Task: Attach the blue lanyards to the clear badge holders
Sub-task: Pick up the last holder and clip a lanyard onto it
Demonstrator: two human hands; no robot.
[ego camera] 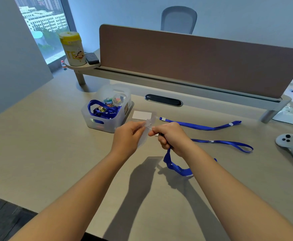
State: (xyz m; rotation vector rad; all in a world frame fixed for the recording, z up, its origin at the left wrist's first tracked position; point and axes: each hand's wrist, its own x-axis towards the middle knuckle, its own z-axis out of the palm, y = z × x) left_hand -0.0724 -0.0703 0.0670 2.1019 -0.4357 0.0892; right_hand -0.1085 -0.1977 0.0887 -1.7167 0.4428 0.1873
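My left hand (127, 136) pinches a clear badge holder (146, 125) above the desk's middle. Close to its right, my right hand (171, 136) grips the clip end of a blue lanyard (176, 166), whose strap hangs down and curls on the desk below my wrist. The clip itself is mostly hidden by my fingers. A second badge holder with a white card (141, 115) lies flat behind my hands, with another blue lanyard (201, 126) reaching right from it. A third lanyard (229, 144) lies to the right of my right hand.
A translucent bin (97, 123) with more blue lanyards and binder clips stands left of the card. A white controller (292, 146) rests at the right edge. A brown divider (194, 61), a cable slot (164, 100) and a yellow-lidded canister (72, 49) are at the back.
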